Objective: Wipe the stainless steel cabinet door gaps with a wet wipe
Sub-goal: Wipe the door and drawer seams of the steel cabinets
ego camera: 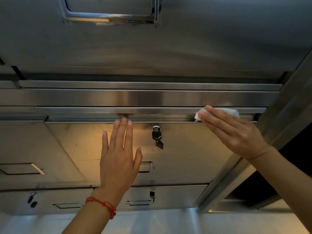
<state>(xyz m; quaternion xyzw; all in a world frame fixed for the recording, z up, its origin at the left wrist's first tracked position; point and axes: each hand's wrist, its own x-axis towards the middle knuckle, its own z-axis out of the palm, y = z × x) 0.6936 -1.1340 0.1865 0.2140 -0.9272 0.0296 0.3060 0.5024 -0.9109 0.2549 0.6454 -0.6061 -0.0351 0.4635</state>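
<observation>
While the flat left hand [118, 159] rests spread on the cabinet door [185, 149], the right hand [229, 130] presses a wet wipe [234, 112] with straight fingers along the horizontal door gap [152, 114].

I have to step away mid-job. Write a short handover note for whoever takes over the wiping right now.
Right hand: straight fingers press the wipe into the gap above the keyed door, near its right end.
Left hand: open, flat on that door, fingertips at its top edge.
Done: cannot tell how much of the gap is already wiped.
Left: finish this gap, then the gaps around the other doors.
</observation>
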